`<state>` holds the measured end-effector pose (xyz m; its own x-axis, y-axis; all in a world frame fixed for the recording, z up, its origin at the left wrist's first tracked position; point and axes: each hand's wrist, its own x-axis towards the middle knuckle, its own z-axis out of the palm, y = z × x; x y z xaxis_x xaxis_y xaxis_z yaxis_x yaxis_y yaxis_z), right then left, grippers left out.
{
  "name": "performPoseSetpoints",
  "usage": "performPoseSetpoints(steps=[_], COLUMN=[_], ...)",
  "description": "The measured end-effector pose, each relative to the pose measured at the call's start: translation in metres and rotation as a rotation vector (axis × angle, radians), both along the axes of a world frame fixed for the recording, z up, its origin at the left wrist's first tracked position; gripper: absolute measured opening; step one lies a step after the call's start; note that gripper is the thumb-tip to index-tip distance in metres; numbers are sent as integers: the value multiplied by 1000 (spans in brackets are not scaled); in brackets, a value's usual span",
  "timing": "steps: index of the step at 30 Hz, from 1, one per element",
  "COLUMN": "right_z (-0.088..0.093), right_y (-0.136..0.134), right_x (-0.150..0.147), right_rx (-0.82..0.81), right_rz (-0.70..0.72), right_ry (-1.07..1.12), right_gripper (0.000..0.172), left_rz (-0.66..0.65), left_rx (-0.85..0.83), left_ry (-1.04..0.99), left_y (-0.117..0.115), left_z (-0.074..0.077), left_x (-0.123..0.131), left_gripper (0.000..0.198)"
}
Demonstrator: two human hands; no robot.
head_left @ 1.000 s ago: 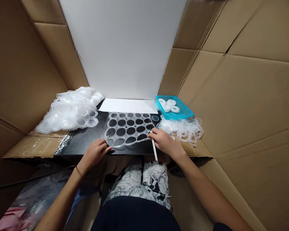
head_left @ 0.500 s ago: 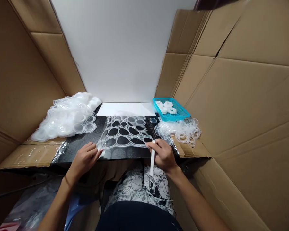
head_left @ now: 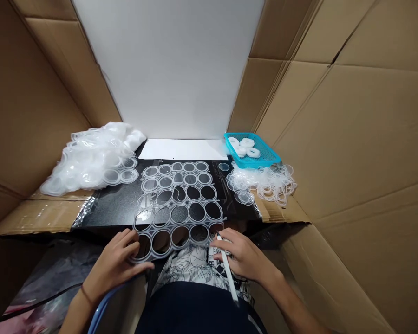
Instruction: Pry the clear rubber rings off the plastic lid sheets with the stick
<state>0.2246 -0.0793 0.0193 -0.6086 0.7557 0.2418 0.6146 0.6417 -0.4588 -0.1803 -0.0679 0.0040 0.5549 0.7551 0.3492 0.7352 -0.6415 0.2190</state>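
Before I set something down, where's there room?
Bare tabletop shows between the pile and the sheet; the paper behind the sheet looks bare too. Crowded: the right end, with the basket and rings, and the front, where the left hand and right hand meet the sheet.

Clear sheet (head_left: 187, 203) with pale ring pattern, white tool (head_left: 228, 271), turquoise basket (head_left: 252, 163), black tabletop (head_left: 111, 208), black-lined white trousers (head_left: 188, 262)

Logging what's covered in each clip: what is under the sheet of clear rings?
Beneath the sheet of clear rings shows the black tabletop; past its front edge, a dim space. Whatever sits behind the pale rims, left hand and right hand is covered.
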Motion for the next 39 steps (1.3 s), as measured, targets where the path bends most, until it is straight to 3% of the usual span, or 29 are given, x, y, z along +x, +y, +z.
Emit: performPoseSetpoints(steps=[3, 6, 9, 13, 16, 21, 29, 35, 39], right_z=[17, 33, 40, 33, 17, -6, -8, -3, 1], right_y=[19, 72, 153, 259, 301, 312, 322, 318, 314], right_x=[9, 9, -5, -31, -46, -56, -51, -28, -13], right_rx=[-63, -76, -86, -11, -5, 30, 55, 49, 24], right_rz=[53, -43, -285, -464, -527, -572, -478, -507, -430], right_ry=[61, 243, 261, -107, -191, -247, -267, -163, -108], right_gripper=[21, 28, 36, 31, 24, 25, 20, 22, 25], left_rz=[24, 249, 626, 746, 782, 644, 397, 468, 521], left_rx=[-64, -70, -133, -256, -400, -598, -552, -420, -261], left_ry=[-78, -329, -443, -314, -224, -177, -420, -376, -304], left_y=[0, 30, 99, 210, 265, 292, 295, 302, 303], left_z=[6, 17, 29, 33, 29, 30, 44, 27, 24], left_x=[-1, 7, 24, 43, 40, 17, 10, 8, 17], left_gripper=[52, 49, 45, 43, 40, 31, 51, 45, 39])
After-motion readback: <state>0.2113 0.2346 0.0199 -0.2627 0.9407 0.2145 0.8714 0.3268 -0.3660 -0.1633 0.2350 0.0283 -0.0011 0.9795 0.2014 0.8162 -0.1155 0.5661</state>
